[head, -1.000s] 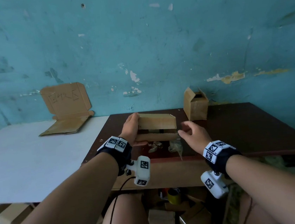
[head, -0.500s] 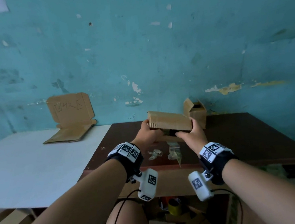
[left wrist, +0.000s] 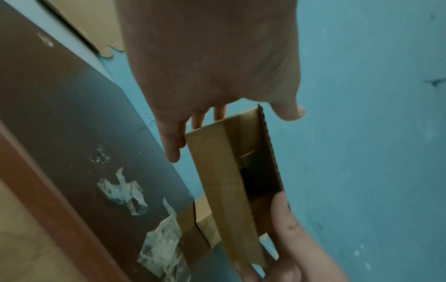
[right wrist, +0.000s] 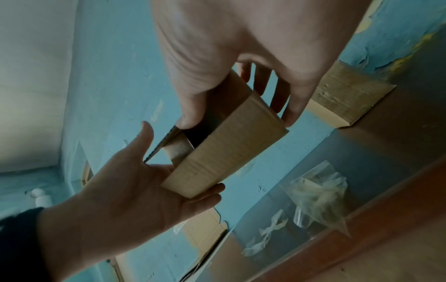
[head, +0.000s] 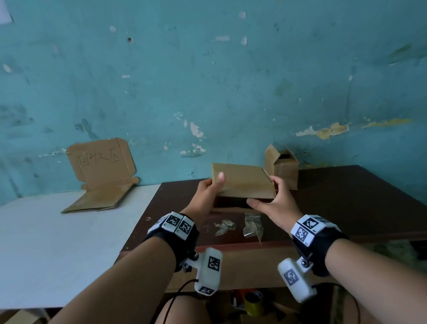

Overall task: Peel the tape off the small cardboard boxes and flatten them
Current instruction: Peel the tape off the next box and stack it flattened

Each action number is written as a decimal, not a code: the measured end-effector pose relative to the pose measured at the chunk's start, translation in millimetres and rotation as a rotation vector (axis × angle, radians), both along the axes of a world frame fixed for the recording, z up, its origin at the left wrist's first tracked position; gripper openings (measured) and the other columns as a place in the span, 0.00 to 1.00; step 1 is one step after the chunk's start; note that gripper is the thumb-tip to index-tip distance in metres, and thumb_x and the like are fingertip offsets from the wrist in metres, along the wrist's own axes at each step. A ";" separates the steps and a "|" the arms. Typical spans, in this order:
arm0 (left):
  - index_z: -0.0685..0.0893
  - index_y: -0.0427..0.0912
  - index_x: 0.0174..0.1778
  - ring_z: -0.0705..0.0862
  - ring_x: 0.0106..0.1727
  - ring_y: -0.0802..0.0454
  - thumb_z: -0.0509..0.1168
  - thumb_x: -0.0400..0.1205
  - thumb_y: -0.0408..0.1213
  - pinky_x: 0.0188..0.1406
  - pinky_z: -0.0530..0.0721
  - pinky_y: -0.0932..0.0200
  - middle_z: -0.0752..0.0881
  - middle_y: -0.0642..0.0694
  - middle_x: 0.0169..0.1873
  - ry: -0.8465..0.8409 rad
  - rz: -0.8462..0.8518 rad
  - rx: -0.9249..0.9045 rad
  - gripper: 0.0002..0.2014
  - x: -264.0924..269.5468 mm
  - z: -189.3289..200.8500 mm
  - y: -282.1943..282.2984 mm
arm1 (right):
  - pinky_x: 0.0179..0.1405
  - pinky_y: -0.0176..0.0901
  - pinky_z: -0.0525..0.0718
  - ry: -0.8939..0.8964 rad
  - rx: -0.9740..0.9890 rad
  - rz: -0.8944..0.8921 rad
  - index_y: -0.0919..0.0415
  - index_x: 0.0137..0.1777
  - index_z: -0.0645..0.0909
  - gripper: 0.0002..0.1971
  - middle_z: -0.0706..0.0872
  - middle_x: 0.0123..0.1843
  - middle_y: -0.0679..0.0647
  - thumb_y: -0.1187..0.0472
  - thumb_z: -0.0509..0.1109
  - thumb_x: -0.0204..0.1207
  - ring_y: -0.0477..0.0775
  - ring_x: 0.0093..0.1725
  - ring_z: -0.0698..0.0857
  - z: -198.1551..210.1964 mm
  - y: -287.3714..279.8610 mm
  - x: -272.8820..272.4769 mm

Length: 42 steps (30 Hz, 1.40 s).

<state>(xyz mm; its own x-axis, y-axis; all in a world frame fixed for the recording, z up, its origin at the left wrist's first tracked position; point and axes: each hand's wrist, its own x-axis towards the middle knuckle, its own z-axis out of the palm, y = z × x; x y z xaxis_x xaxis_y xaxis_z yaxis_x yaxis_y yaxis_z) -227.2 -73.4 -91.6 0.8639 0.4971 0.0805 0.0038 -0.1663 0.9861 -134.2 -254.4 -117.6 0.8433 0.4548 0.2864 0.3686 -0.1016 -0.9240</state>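
A small brown cardboard box (head: 244,182) is held in the air over the dark brown table (head: 349,199), tilted, with its open side toward me. My left hand (head: 208,194) holds its left end, thumb on the top panel and straight fingers (left wrist: 172,150) underneath. My right hand (head: 272,200) grips the right end, thumb (right wrist: 190,118) at the open edge and fingers (right wrist: 289,114) round the far side. Inside the box (right wrist: 229,152) a flap and a dark hollow show. A second small box (head: 285,172) stands with its flaps open by the wall.
Crumpled pieces of peeled clear tape (head: 223,226) (head: 251,226) lie on the brown table below the hands. A flattened carton (head: 101,172) leans on the wall on the white table (head: 44,247) at left. More boxes and a tape roll (head: 254,303) sit under the table.
The box has risen off the table and tipped its open side toward me. My right hand, free a second ago, now grips its right end.
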 end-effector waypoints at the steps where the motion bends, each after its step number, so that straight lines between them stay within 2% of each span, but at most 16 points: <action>1: 0.69 0.37 0.76 0.83 0.67 0.44 0.62 0.86 0.61 0.62 0.81 0.49 0.80 0.47 0.64 0.001 0.041 -0.012 0.33 -0.2 0.8 2.1 | 0.65 0.41 0.76 -0.006 -0.007 0.014 0.54 0.80 0.63 0.48 0.76 0.68 0.47 0.50 0.87 0.64 0.49 0.68 0.78 -0.6 -0.1 -1.8; 4: 0.73 0.35 0.75 0.87 0.57 0.45 0.68 0.85 0.55 0.52 0.87 0.48 0.84 0.42 0.61 -0.024 0.122 -0.020 0.31 1.1 -3.8 8.9 | 0.63 0.41 0.76 -0.028 0.029 0.033 0.56 0.80 0.62 0.51 0.73 0.67 0.47 0.40 0.81 0.61 0.48 0.67 0.76 0.6 -1.2 -9.7; 6: 0.73 0.37 0.75 0.86 0.62 0.46 0.70 0.86 0.42 0.59 0.88 0.47 0.83 0.42 0.68 -0.053 0.147 0.036 0.24 -0.5 -7.0 11.4 | 0.66 0.43 0.73 0.000 0.096 0.010 0.57 0.82 0.61 0.49 0.73 0.70 0.48 0.34 0.71 0.65 0.50 0.71 0.75 4.5 -1.0 -13.5; 10: 0.67 0.52 0.82 0.81 0.71 0.51 0.69 0.80 0.19 0.63 0.88 0.46 0.79 0.52 0.74 -0.034 0.123 0.270 0.38 -3.1 -11.5 18.2 | 0.81 0.60 0.69 0.222 0.225 -0.045 0.56 0.87 0.60 0.54 0.72 0.82 0.53 0.20 0.59 0.68 0.56 0.81 0.72 11.3 3.1 -6.2; 13: 0.76 0.51 0.74 0.84 0.56 0.55 0.60 0.78 0.19 0.52 0.87 0.54 0.85 0.58 0.59 -0.101 0.249 0.452 0.31 -5.0 -7.4 9.2 | 0.81 0.65 0.70 0.376 0.301 -0.062 0.52 0.83 0.68 0.61 0.75 0.81 0.55 0.11 0.56 0.56 0.58 0.80 0.74 14.4 6.6 -0.7; 16: 0.83 0.52 0.50 0.83 0.46 0.53 0.57 0.77 0.22 0.43 0.81 0.57 0.85 0.57 0.44 -0.131 0.304 0.272 0.19 -0.9 -3.1 3.1 | 0.77 0.67 0.74 0.486 0.353 -0.094 0.55 0.78 0.75 0.47 0.81 0.75 0.59 0.19 0.52 0.72 0.61 0.74 0.80 16.3 5.9 5.3; 18: 0.86 0.51 0.42 0.86 0.48 0.43 0.60 0.81 0.36 0.50 0.83 0.49 0.88 0.49 0.41 -0.131 0.282 0.091 0.09 1.9 -0.1 4.7 | 0.72 0.67 0.79 0.464 0.314 -0.111 0.54 0.66 0.81 0.50 0.87 0.66 0.59 0.13 0.57 0.60 0.61 0.66 0.85 12.5 5.5 14.7; 21: 0.86 0.46 0.51 0.88 0.53 0.42 0.61 0.84 0.58 0.56 0.86 0.43 0.89 0.43 0.50 -0.035 0.206 0.054 0.19 1.4 2.8 7.2 | 0.71 0.66 0.80 0.385 0.248 -0.093 0.52 0.61 0.81 0.52 0.87 0.63 0.57 0.13 0.67 0.46 0.60 0.64 0.85 7.9 2.9 19.8; 24: 0.85 0.38 0.63 0.88 0.43 0.48 0.64 0.89 0.44 0.38 0.86 0.56 0.89 0.41 0.48 -0.037 0.090 -0.033 0.14 0.2 3.1 8.6 | 0.80 0.63 0.69 0.387 0.237 -0.007 0.48 0.78 0.73 0.61 0.78 0.78 0.51 0.12 0.66 0.46 0.56 0.77 0.75 17.0 -2.2 6.0; 25: 0.86 0.36 0.65 0.90 0.44 0.46 0.64 0.88 0.37 0.36 0.87 0.57 0.91 0.38 0.51 -0.036 0.046 -0.077 0.13 -0.3 2.6 9.1 | 0.82 0.62 0.65 0.365 0.217 0.022 0.48 0.82 0.69 0.62 0.73 0.82 0.50 0.13 0.65 0.49 0.56 0.81 0.71 19.8 -3.1 0.9; 27: 0.85 0.35 0.69 0.91 0.53 0.38 0.63 0.85 0.27 0.48 0.91 0.50 0.90 0.31 0.58 -0.018 0.005 -0.091 0.16 -1.4 1.1 9.1 | 0.82 0.59 0.64 0.317 0.133 0.029 0.51 0.86 0.62 0.57 0.66 0.86 0.51 0.21 0.70 0.61 0.56 0.84 0.66 19.6 -2.9 -2.6; 29: 0.82 0.34 0.72 0.89 0.57 0.37 0.60 0.83 0.21 0.58 0.89 0.45 0.88 0.32 0.59 0.018 0.003 -0.023 0.21 -2.6 2.4 4.2 | 0.82 0.56 0.65 0.279 0.061 -0.003 0.51 0.87 0.59 0.46 0.65 0.86 0.51 0.40 0.77 0.74 0.56 0.85 0.64 14.8 -0.9 -2.3; 32: 0.79 0.37 0.75 0.87 0.50 0.45 0.56 0.80 0.17 0.45 0.90 0.55 0.85 0.40 0.56 -0.002 0.057 0.124 0.27 -1.9 -0.2 -0.7 | 0.74 0.47 0.69 0.219 0.052 -0.038 0.50 0.84 0.64 0.38 0.72 0.77 0.47 0.60 0.77 0.76 0.54 0.80 0.69 13.3 3.6 -2.3; 36: 0.77 0.33 0.76 0.87 0.63 0.41 0.66 0.82 0.26 0.54 0.86 0.57 0.85 0.37 0.66 -0.077 0.222 0.067 0.24 6.2 -9.4 7.8 | 0.77 0.54 0.72 0.215 0.057 -0.080 0.48 0.83 0.62 0.42 0.71 0.79 0.51 0.64 0.78 0.73 0.57 0.78 0.72 15.8 9.8 0.8; 39: 0.87 0.36 0.63 0.90 0.49 0.48 0.75 0.79 0.35 0.41 0.84 0.65 0.92 0.47 0.47 -0.067 0.213 0.155 0.16 6.9 -10.0 5.6 | 0.72 0.48 0.75 0.103 0.035 -0.101 0.48 0.75 0.68 0.36 0.75 0.72 0.50 0.60 0.83 0.71 0.52 0.72 0.75 11.6 13.8 1.8; 42: 0.85 0.47 0.66 0.89 0.54 0.53 0.77 0.77 0.47 0.51 0.87 0.58 0.91 0.52 0.53 -0.040 0.336 0.298 0.22 4.5 -9.0 -0.2 | 0.64 0.43 0.77 0.051 0.056 -0.123 0.51 0.71 0.69 0.35 0.76 0.64 0.48 0.57 0.84 0.69 0.51 0.66 0.78 10.2 19.3 -3.3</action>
